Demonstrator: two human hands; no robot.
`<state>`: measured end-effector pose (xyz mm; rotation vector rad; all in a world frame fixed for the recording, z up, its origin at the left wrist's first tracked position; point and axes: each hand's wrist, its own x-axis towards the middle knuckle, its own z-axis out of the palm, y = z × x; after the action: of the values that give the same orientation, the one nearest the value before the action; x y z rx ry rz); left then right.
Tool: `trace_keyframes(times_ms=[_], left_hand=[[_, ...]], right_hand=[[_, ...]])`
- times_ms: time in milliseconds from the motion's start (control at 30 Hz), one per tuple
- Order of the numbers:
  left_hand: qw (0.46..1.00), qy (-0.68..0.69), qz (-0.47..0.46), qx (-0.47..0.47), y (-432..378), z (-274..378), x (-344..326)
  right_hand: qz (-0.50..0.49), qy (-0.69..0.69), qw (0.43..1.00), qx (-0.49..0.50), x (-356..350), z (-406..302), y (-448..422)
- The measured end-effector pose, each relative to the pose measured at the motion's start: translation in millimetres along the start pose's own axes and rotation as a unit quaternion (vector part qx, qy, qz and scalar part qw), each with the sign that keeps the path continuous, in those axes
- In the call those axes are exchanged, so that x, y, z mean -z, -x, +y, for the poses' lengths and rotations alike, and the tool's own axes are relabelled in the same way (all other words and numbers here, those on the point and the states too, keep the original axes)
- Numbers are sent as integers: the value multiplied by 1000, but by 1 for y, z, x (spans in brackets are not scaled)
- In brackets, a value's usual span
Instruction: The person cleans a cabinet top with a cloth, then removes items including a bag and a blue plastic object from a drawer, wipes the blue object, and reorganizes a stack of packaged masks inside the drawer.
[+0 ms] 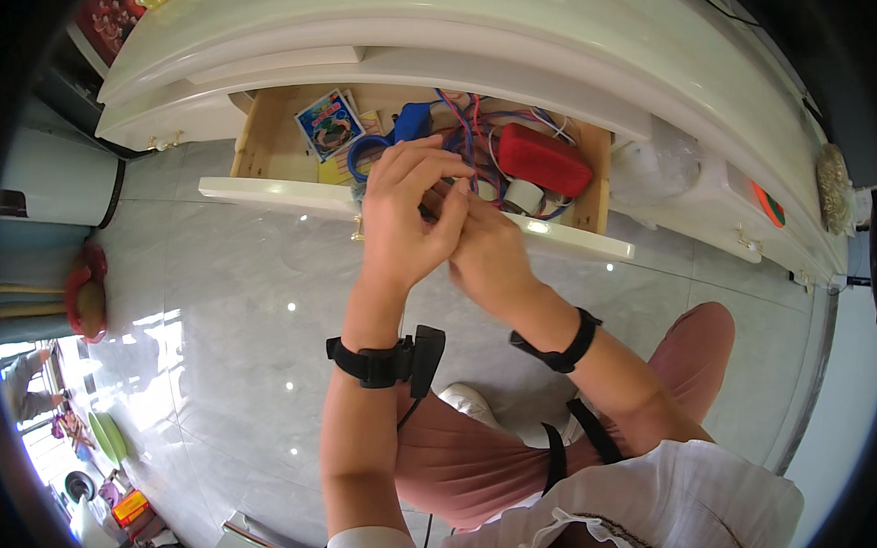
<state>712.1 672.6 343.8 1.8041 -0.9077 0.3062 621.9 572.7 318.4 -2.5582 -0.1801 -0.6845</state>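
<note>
My left hand [414,202] and my right hand [488,243] meet above the front edge of an open drawer [283,189]. Their fingers overlap around something dark, mostly hidden between them; which hand grips it cannot be told. Beyond them in the drawer lie a blue ring-shaped item [362,155], a blue object [413,120] and a tangle of red and blue cables [469,121]. A red zip case [543,159] rests at the drawer's right, beside a white cylindrical item [523,196]. A printed packet [330,125] lies at the left.
The glossy white cabinet top [474,44] curves above the drawer. A clear plastic bag [656,168] is right of it. My bent knee [702,344] and white shoe [468,403] are below. Far left stand a green basin [107,438] and a red bag [88,293]; another person's arm [26,386] shows there.
</note>
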Motion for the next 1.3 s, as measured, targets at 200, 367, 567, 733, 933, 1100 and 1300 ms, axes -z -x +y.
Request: trace_keyframes(times_ms=[200, 367, 567, 733, 933, 1100, 1300], left_hand=[[998, -5, -62, -16, 0, 1, -4], [991, 15, -135, 19, 9, 1, 1], [993, -2, -120, 3, 14, -2, 2], [998, -11, -59, -17, 5, -3, -6], [985, -79, 143, 58, -6, -26, 20], [955, -30, 201, 215, -8, -40, 40], [953, -244, 2, 181, -3, -59, 28]], right_hand=[[-41, 27, 999, 25, 54, 25, 22], [-62, 70, 996, -4, 87, 38, 47], [-38, 98, 994, -20, 89, 33, 53], [-7, 79, 997, 13, 39, 14, 35], [38, 12, 998, 46, -28, -10, -2], [66, -35, 996, 41, -35, -25, -19], [-30, -70, 995, 64, 32, 5, 4]])
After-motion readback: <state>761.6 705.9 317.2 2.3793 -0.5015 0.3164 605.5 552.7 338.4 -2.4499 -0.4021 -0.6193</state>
